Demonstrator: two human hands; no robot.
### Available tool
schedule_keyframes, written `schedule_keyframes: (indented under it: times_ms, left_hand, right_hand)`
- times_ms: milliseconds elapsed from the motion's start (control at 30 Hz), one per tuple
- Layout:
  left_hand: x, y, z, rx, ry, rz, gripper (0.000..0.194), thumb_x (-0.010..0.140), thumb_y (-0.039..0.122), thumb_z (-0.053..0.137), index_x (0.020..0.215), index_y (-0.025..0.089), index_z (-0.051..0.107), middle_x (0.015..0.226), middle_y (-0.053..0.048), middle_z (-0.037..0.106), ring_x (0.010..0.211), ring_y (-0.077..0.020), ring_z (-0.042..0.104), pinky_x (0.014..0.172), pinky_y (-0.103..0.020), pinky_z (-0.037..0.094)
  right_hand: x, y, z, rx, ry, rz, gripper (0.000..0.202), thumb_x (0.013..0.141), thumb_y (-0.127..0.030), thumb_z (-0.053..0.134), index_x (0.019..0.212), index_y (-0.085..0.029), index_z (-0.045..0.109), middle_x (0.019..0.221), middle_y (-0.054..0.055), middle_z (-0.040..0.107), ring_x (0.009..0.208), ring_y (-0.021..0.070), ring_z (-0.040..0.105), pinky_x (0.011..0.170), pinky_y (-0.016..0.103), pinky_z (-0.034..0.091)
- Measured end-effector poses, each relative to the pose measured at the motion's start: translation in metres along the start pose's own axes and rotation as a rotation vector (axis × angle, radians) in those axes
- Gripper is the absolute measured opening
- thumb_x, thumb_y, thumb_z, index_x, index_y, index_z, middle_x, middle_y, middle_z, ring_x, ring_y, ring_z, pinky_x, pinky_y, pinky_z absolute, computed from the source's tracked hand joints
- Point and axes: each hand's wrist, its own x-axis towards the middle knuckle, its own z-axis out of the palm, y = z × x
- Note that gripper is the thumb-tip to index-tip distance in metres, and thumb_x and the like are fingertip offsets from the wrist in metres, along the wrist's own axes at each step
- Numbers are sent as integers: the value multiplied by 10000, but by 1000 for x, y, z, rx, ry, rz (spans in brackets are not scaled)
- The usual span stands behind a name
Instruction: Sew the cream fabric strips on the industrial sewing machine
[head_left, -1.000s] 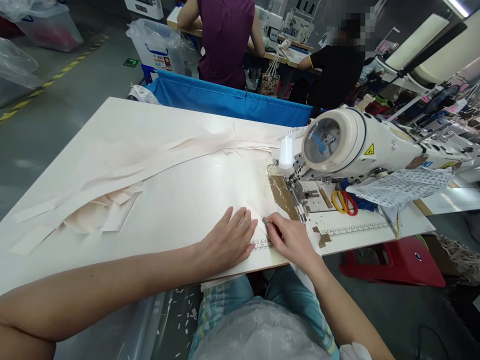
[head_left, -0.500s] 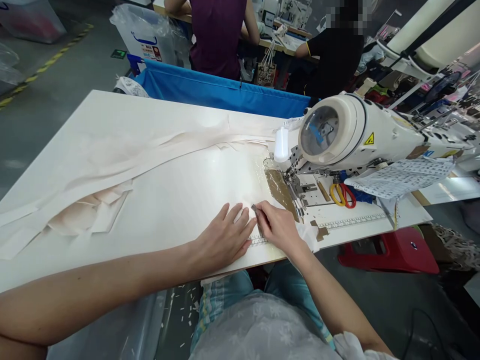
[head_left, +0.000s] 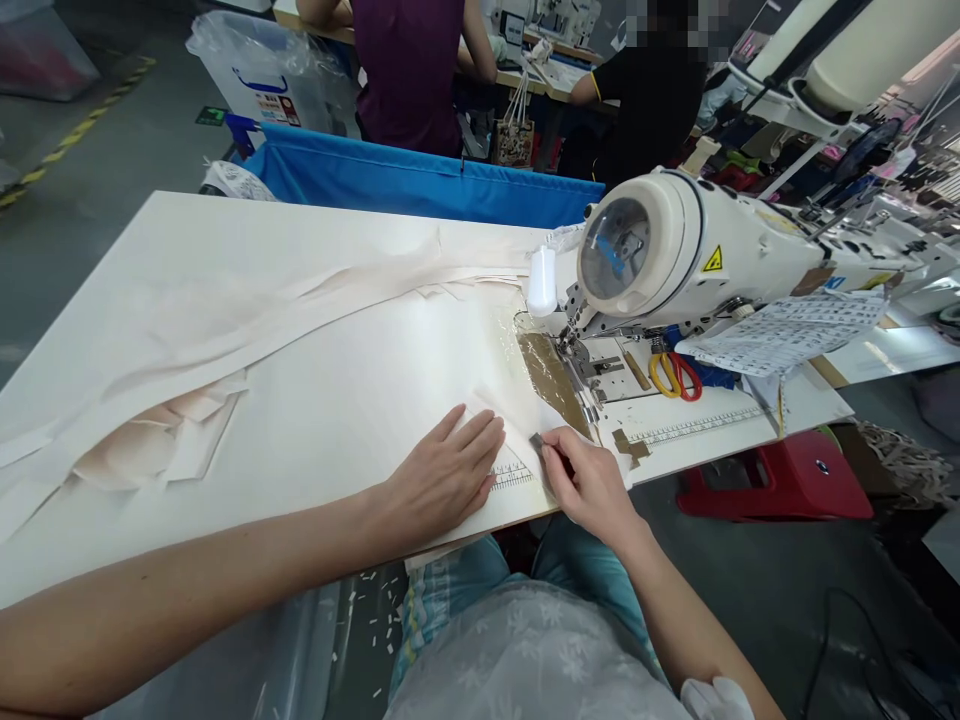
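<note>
My left hand (head_left: 448, 468) lies flat with its fingers stretched over the edge of a small white fabric piece (head_left: 510, 420) near the table's front edge. Pinched in my right hand (head_left: 589, 478) is a small dark grey flat piece (head_left: 535, 441), its tip poking out past the thumb and forefinger over the fabric; its kind cannot be made out. Part of the fabric is hidden beneath both hands. Just beyond them stands a white sewing machine (head_left: 675, 240), with its needle area (head_left: 574, 350) above my right hand.
Long pale fabric strips (head_left: 247, 320) stretch over the table (head_left: 337, 400). Red-and-yellow-handled scissors (head_left: 675, 376) and a printed sheet (head_left: 787, 335) lie by the machine. A ruler strip (head_left: 697, 425) runs along the front. Behind are a blue cloth bin (head_left: 420, 175) and two seated people.
My right hand has moved right and slightly toward me with the grey piece, away from my left hand. More of the white fabric shows between them. My left hand stays nearly in place.
</note>
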Motion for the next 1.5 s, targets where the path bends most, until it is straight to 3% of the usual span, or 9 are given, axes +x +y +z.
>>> schedule_keyframes:
  times_ms: [100, 300, 567, 733, 900, 1033, 1200, 1500]
  left_hand:
    - [1, 1, 3, -35, 1, 40, 363, 976, 246, 452, 1237, 40, 597, 1251, -161, 621, 1211, -274, 530, 1115, -436, 343]
    - [1, 5, 3, 8, 25, 47, 393, 982, 318, 463, 1297, 111, 572, 1260, -167, 610, 1213, -309, 524, 1072, -474, 365]
    - [1, 6, 0, 23, 26, 44, 396, 985, 325, 464, 1302, 119, 582, 1268, -163, 618, 1213, -312, 527, 1065, -483, 374]
    - [3, 7, -3, 17, 8, 40, 379, 991, 304, 456, 1283, 106, 594, 1253, -170, 622, 1196, -319, 541, 1049, -495, 394]
    - [4, 8, 1, -37, -8, 69, 376, 996, 235, 435, 1299, 52, 564, 1304, -176, 588, 1245, -291, 517, 1073, -441, 387]
    - [4, 9, 4, -44, 9, 103, 396, 999, 253, 422, 1309, 42, 549, 1286, -173, 600, 1238, -279, 523, 1078, -421, 384]
    - [4, 11, 2, -33, -6, 124, 389, 1004, 303, 434, 1335, 125, 538, 1263, -160, 606, 1216, -314, 533, 1023, -473, 411]
    - [5, 11, -1, -22, -39, 132, 405, 987, 310, 487, 1344, 124, 534, 1259, -168, 602, 1211, -323, 539, 1009, -477, 415]
  right_hand:
    - [3, -2, 4, 26, 43, 36, 178, 1002, -270, 398, 979, -217, 566, 747, -1, 690, 557, 137, 590, 557, 245, 386]
    - [12, -3, 12, -14, 9, -29, 190, 1009, -243, 388, 1000, -208, 575, 772, 13, 708, 638, 151, 635, 590, 245, 379]
    - [15, -4, 12, -112, -59, -57, 201, 1001, -221, 378, 979, -200, 577, 769, 19, 698, 646, 150, 613, 583, 245, 334]
    - [-8, 1, -2, -143, -82, -69, 212, 977, -206, 386, 880, -206, 574, 668, 4, 648, 582, 149, 575, 545, 259, 297]
    - [-30, 4, -14, -11, -38, 92, 187, 988, -262, 401, 931, -222, 574, 636, -27, 629, 509, 134, 551, 517, 245, 319]
    - [-24, -3, -6, 27, 36, 108, 194, 1003, -271, 386, 993, -215, 571, 752, 7, 694, 587, 148, 623, 558, 246, 374]
    - [-15, -5, 4, -14, 25, 59, 212, 1007, -241, 370, 1012, -207, 579, 812, 23, 730, 669, 169, 671, 582, 259, 379]
    - [-13, -1, 3, -30, -21, 54, 213, 1010, -245, 382, 1026, -218, 593, 817, 10, 732, 653, 152, 643, 563, 249, 340]
